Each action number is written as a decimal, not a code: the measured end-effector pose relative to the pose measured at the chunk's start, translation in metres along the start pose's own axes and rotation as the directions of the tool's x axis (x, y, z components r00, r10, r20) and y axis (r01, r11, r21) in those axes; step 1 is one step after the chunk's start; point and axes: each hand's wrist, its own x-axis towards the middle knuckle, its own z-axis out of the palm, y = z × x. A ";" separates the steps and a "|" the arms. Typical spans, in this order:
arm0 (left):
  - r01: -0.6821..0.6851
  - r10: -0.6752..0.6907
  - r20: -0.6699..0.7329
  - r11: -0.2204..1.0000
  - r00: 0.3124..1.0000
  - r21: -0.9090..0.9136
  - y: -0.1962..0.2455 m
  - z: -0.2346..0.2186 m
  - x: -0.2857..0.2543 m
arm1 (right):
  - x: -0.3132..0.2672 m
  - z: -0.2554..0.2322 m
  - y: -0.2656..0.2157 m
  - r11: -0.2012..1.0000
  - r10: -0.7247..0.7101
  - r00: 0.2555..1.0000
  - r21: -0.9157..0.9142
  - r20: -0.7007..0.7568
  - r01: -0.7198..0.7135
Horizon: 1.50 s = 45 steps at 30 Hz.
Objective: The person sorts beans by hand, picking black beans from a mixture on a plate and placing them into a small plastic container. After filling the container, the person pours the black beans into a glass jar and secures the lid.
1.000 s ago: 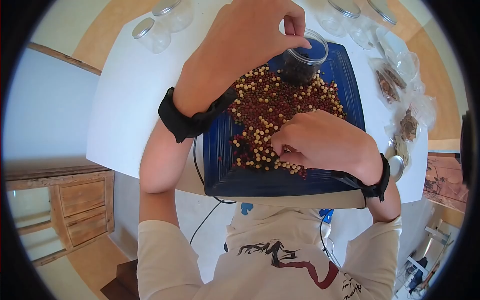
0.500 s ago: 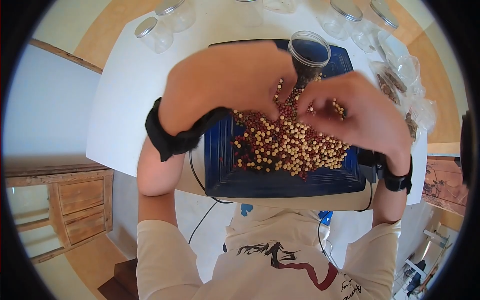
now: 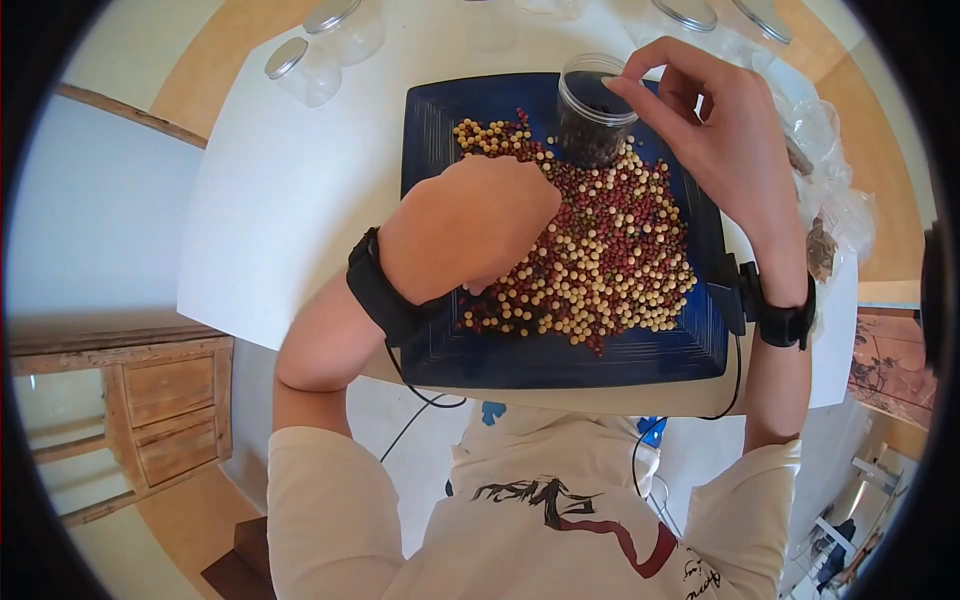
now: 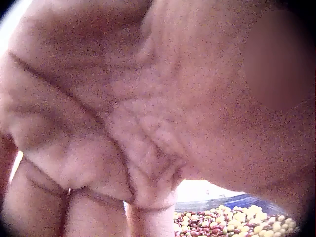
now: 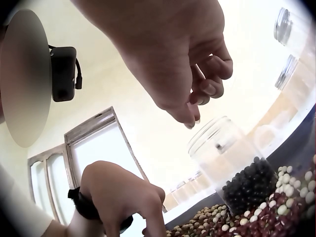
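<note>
A blue square tray (image 3: 560, 372) bears a wide spread of mixed beans (image 3: 610, 250), dark red, cream and a few black. Toward its far edge stands a lidless clear jar (image 3: 592, 120) partly filled with black beans (image 5: 249, 185). Over the jar mouth is my right hand (image 3: 715, 125), thumb and index tips close together, other fingers curled. A single dark bean (image 5: 218, 146) shows inside the jar below those fingertips, apart from them. My left hand (image 3: 475, 220) hovers low over the left part of the beans, palm down; its fingertips are hidden, so whether it pinches a bean I cannot tell.
Clear jars with silver lids (image 3: 305, 72) stand at the far left, and more lids (image 3: 765, 20) show far right. Plastic bags (image 3: 835, 220) with dried brown pieces lie right of the tray. Black cables (image 3: 738, 385) run from the wrist cameras past the table's near edge.
My left hand has drawn back from the jar to the left part of the beans. The right hand has risen from the near beans to the jar mouth, and a dark bean has left its fingertips.
</note>
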 end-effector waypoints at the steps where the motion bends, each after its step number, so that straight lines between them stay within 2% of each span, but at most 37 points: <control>1: -0.001 0.001 0.004 1.000 1.000 -0.003 0.001 -0.001 0.000 | 0.000 -0.002 -0.002 0.999 -0.013 1.000 0.038 -0.005 0.013; 5: -0.024 0.024 0.013 0.999 1.000 0.038 0.005 -0.004 0.002 | -0.004 -0.009 -0.012 0.997 0.049 0.998 0.054 0.032 -0.051; 7: -0.021 0.022 -0.006 0.998 1.000 0.058 0.001 0.003 0.000 | -0.005 -0.011 -0.016 0.996 -0.024 0.998 0.085 0.054 0.019; 9: -0.060 0.058 -0.163 0.998 0.985 -0.006 -0.006 0.016 -0.003 | -0.006 -0.012 -0.017 0.994 -0.025 0.997 0.108 0.077 0.017; 10: -0.056 0.055 -0.163 0.998 0.985 -0.003 -0.006 0.010 -0.002 | -0.006 -0.013 -0.018 0.992 -0.026 0.994 0.128 0.102 0.013; 12: 0.052 -0.042 0.110 0.994 0.993 -0.091 -0.005 -0.006 0.003 | -0.007 -0.015 -0.021 0.990 -0.017 0.992 0.143 0.123 0.000; 15: 0.034 -0.030 0.033 0.994 0.999 -0.104 -0.011 -0.009 -0.003 | -0.008 -0.019 -0.024 0.986 -0.006 0.986 0.164 0.166 -0.021; 19: 0.041 -0.032 0.102 0.996 0.994 -0.086 -0.016 -0.010 -0.011 | -0.008 -0.021 -0.027 0.985 -0.035 0.978 0.175 0.206 -0.001; 21: -0.045 0.050 0.049 0.995 0.998 -0.087 -0.019 -0.004 -0.018 | -0.008 -0.018 -0.029 0.982 -0.055 0.973 0.187 0.225 0.012; 22: -0.041 0.045 0.051 0.996 0.998 -0.084 -0.018 -0.006 -0.018 | -0.008 -0.017 -0.031 0.981 -0.078 0.969 0.191 0.236 0.032; 23: 0.000 0.011 0.114 0.995 0.993 -0.100 -0.015 -0.009 -0.016 | -0.007 -0.017 -0.032 0.980 -0.083 0.969 0.194 0.233 0.037; 24: 0.040 -0.019 0.177 0.992 0.984 -0.116 -0.014 -0.011 -0.015 | -0.006 -0.018 -0.033 0.982 -0.071 0.955 0.186 0.288 0.017; 25: 0.040 -0.020 0.175 0.993 0.984 -0.115 -0.016 -0.011 -0.016 | -0.006 -0.019 -0.034 0.984 -0.057 0.937 0.176 0.345 -0.006; 27: -0.042 0.070 0.144 0.980 0.987 -0.193 -0.020 -0.009 -0.017 | -0.008 -0.016 -0.033 0.985 -0.066 0.938 0.173 0.340 0.006; 31: -0.011 0.042 0.212 0.989 0.976 -0.148 -0.018 -0.003 -0.018 | -0.011 -0.013 -0.032 0.981 -0.078 0.928 0.195 0.365 0.006; 33: -0.078 0.087 0.048 0.983 0.995 -0.169 -0.019 0.002 -0.023 | -0.013 -0.012 -0.032 0.980 -0.098 0.920 0.198 0.379 0.023; 34: -0.078 0.087 0.048 0.983 0.995 -0.169 -0.018 0.000 -0.022 | -0.014 -0.011 -0.032 0.979 -0.118 0.913 0.200 0.391 0.041; 36: -0.038 0.061 0.182 0.991 0.981 -0.130 -0.016 -0.007 -0.017 | -0.015 -0.008 -0.030 0.973 -0.154 0.914 0.220 0.376 0.073; 38: -0.047 0.076 0.168 0.985 0.983 -0.168 -0.017 -0.003 -0.016 | -0.015 -0.007 -0.029 0.965 -0.189 0.914 0.241 0.360 0.105; 40: -0.057 0.089 0.152 0.977 0.984 -0.204 -0.016 -0.004 -0.016 | -0.015 -0.008 -0.028 0.968 -0.168 0.892 0.243 0.420 0.068; 42: 0.066 0.008 0.275 0.963 0.961 -0.260 -0.013 -0.010 -0.013 | -0.015 -0.008 -0.029 0.970 -0.167 0.885 0.234 0.435 0.068; 45: 0.015 0.063 0.267 0.960 0.962 -0.278 -0.016 -0.013 -0.011 | -0.015 -0.009 -0.029 0.969 -0.171 0.873 0.238 0.457 0.066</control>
